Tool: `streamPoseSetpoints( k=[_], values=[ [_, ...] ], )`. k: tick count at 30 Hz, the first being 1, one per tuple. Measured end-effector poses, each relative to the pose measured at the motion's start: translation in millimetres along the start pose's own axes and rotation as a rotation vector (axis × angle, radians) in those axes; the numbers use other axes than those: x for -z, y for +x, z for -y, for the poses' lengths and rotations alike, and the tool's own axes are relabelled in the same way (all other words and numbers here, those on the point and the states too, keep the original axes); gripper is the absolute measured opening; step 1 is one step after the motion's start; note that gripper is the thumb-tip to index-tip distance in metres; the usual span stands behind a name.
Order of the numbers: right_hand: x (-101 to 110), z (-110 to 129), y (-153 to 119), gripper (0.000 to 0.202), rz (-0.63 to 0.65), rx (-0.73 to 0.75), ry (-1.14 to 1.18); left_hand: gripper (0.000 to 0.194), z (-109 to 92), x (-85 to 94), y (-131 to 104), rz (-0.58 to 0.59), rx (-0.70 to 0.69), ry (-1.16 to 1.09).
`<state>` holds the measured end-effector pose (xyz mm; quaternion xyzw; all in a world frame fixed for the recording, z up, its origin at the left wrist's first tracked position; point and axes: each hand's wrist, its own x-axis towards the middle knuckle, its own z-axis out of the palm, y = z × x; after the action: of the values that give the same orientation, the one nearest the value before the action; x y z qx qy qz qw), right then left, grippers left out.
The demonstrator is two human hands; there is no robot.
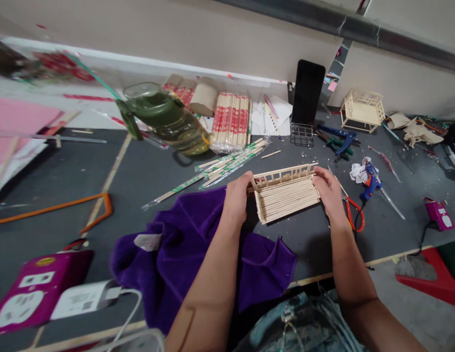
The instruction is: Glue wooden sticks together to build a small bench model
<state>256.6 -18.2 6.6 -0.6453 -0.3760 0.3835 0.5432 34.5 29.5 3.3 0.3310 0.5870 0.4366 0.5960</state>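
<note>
Between my two hands I hold a small model bench made of wooden sticks point(288, 199), with a slatted flat base and a low railing along its far side. My left hand point(237, 195) is closed on its left end, the thumb near the railing's corner. At the right end, my right hand point(328, 190) pinches the frame. A purple cloth point(179, 244) lies beneath my left forearm. Past the model, chopsticks in green-printed wrappers point(232, 164) lie loosely on the grey table point(139, 171). Some fingertips are hidden behind the model.
A green-lidded jug point(164, 117) and bundled chopsticks point(230, 120) stand at the back beside a propped phone point(308, 93). Another stick model point(362, 111) is back right. Pliers point(337, 144), a blue glue gun point(372, 183) and red-handled scissors point(355, 215) lie right. A purple power socket point(40, 288) sits front left.
</note>
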Motion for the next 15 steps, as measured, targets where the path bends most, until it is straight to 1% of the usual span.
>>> streamPoseSetpoints(
  k=[7, 15],
  values=[
    [-0.4, 1.4, -0.9, 0.036, -0.005, 0.003, 0.002, 0.043, -3.0, -0.1, -0.6, -0.006, 0.007, 0.001],
    [-0.7, 3.8, -3.1, 0.037, -0.023, 0.0, -0.01, 0.041, -3.1, 1.3, -1.3, 0.017, 0.0, -0.001]
  ],
)
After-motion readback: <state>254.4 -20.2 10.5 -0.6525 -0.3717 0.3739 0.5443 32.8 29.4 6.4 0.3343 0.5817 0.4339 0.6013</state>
